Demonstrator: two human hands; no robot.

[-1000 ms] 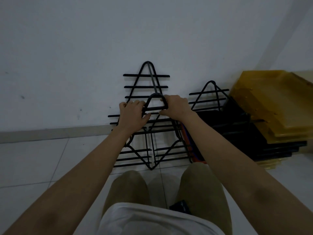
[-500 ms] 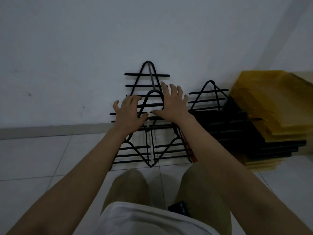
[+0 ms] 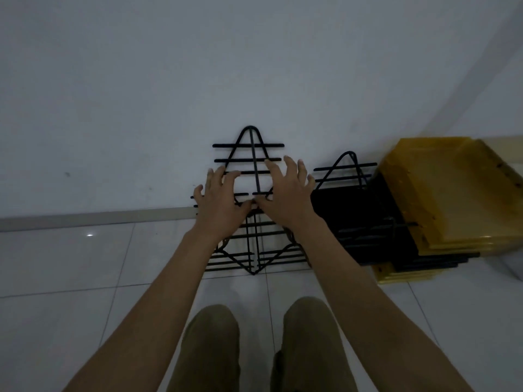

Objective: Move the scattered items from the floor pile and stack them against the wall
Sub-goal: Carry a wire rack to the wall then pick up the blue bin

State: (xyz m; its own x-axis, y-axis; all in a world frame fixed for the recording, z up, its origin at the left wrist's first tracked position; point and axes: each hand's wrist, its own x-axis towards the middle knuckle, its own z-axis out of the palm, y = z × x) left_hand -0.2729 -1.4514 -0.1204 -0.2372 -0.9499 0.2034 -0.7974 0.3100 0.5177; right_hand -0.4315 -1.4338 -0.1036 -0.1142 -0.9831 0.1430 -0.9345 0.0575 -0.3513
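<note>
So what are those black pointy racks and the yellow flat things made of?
The black racks look like metal wire with a dark matte coating: thin, stiff rods bent into triangles with straight crossbars. The yellow trays look like see-through plastic: amber, smooth, slightly glossy, with thin moulded edges. The light is dim, so both are best guesses.

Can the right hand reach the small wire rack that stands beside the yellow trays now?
Probably yes. The right hand is open, holds nothing, and the small wire rack stands just to its right against the wall, with nothing between them.
</note>
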